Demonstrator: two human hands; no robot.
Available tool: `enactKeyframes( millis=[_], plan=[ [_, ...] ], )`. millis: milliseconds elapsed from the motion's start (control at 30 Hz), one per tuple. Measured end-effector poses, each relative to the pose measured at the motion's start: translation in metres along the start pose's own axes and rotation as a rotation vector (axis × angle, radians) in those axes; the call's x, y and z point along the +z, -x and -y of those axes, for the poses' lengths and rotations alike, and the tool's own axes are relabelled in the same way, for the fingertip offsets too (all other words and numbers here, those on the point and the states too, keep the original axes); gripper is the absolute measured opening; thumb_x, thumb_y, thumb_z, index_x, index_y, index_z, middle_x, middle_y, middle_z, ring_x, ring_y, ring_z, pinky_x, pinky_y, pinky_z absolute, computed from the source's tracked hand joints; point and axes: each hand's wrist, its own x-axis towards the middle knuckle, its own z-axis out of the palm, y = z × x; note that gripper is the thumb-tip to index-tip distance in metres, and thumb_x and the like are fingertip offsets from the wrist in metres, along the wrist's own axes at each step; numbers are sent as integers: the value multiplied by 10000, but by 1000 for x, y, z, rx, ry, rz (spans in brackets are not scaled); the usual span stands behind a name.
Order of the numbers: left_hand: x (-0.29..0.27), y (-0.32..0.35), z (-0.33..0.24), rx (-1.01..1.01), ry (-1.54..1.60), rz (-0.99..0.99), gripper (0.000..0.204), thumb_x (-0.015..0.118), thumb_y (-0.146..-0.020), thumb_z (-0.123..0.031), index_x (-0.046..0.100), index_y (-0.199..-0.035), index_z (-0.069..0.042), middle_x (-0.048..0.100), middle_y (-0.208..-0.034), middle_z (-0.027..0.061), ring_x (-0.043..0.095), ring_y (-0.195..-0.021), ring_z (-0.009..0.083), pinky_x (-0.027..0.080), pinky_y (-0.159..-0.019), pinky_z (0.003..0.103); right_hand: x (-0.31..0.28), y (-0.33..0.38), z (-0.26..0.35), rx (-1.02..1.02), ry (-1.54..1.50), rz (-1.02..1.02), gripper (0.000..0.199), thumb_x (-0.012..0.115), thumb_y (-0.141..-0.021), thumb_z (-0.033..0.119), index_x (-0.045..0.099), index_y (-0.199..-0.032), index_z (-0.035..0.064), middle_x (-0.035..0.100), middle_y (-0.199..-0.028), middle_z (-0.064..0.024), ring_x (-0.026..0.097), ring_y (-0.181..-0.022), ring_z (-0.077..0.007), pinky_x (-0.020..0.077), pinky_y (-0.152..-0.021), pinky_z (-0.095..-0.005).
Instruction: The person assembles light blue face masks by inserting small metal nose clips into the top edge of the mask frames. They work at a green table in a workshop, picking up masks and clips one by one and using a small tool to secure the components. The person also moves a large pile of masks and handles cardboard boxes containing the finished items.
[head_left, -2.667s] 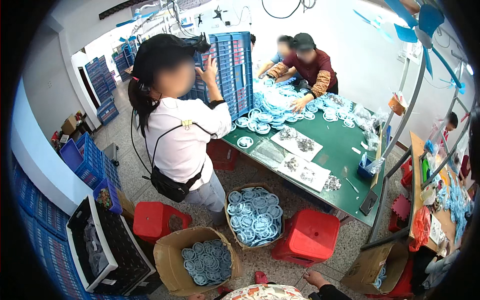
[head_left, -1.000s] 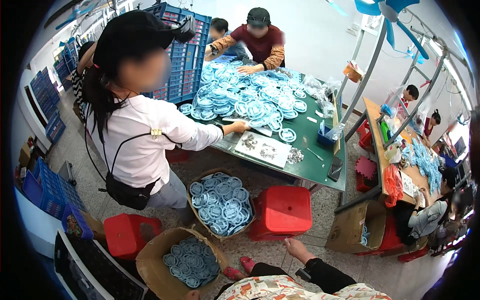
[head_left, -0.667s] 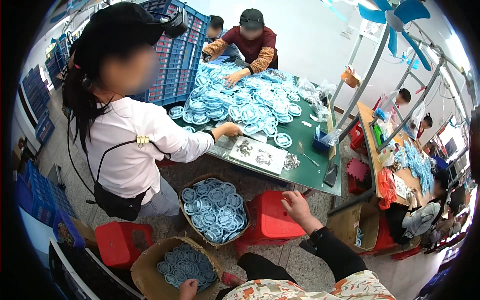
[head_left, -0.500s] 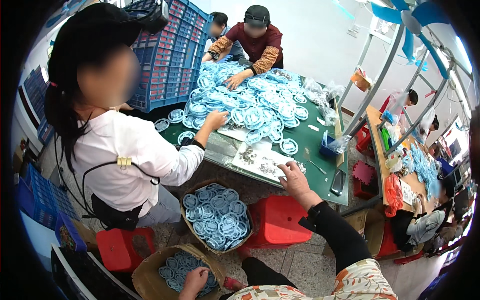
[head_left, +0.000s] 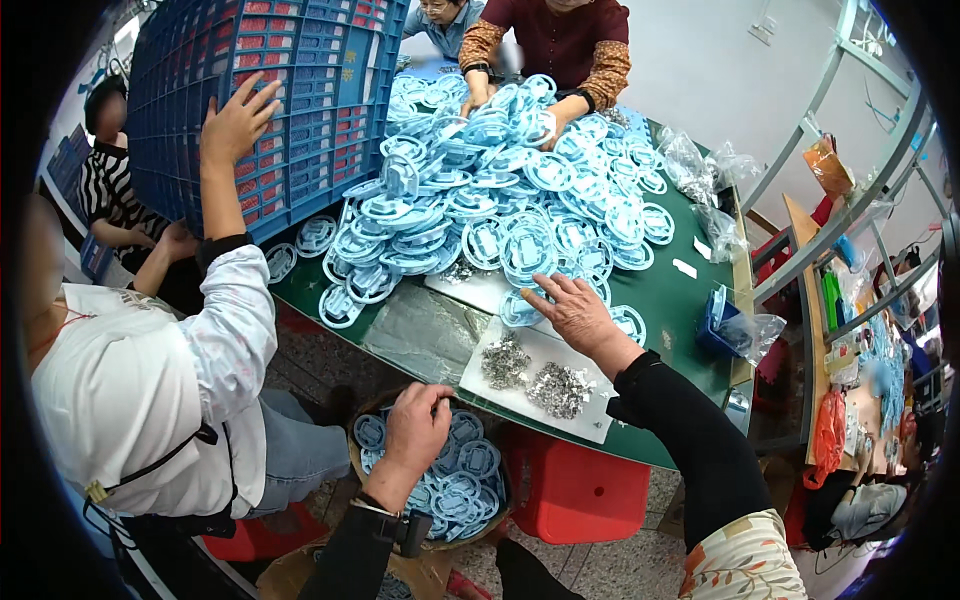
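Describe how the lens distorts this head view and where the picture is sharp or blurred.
Head view: fisheye bending curves the blue crate and the green table edge toward a black rim; the pile of blue rings and right hand are sharp, lighting even; faces are blurred.

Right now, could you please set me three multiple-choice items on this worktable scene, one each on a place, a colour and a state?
1. Where does the person's right hand rest?
A. at the near edge of the heap of light blue parts
B. on the red stool
C. inside the blue crate

2. What colour is the table top?
A. white
B. green
C. yellow

3. How is the left hand?
A. flat on the table
B. gripping a bag
C. curled, over the round basket of blue parts

Answers: 1 A, its fingers lie spread on the nearest parts. 2 B, bare green shows beside the heap. 3 C, the fingers bend inward below the table edge, above the basket.
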Motion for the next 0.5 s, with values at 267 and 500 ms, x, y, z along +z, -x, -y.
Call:
enactKeyframes(
  millis=[267,500],
  plan=[
    [48,-107,54,37,-295,-34,429,663,-858,-75,602,-1282,-84,548,-1263,177,507,-1198,390,450,-1013,490,16,-24,-16,-71,-228,-31,381,737,-821,195,645,-1190,201,583,-1157,-23,562,-1100,-220,437,-922,-381],
    [37,-145,77,32,-417,-59,621,699,-854,-98,493,-1441,-103,484,-1405,214,475,-1269,423,415,-1078,502,16,-46,-45,28,-490,-83,278,797,-784,218,681,-1032,170,645,-1087,-8,601,-1047,-250,460,-884,-410]
  ],
)
